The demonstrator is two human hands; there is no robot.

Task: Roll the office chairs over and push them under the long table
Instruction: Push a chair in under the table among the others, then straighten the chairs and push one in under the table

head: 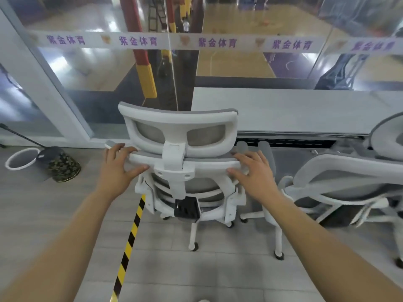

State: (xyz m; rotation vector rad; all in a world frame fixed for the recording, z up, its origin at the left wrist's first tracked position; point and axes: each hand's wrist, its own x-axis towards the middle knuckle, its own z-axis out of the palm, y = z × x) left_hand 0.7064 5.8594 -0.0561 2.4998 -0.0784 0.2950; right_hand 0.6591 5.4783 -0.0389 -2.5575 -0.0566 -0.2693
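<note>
At the worktop (283, 110) edge: both hands (118, 164) (254, 171) curled over the mesh office chair (181, 162) backrest's top rail, steering it under.

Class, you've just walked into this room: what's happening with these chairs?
A person stands behind a white office chair, left hand and right hand gripping the top edge of its backrest. The chair faces the left end of the long table, with its seat near the table's edge, not fully tucked under. A second chair sits to the right, already at the table. A striped floor tape runs below the left arm.
</note>
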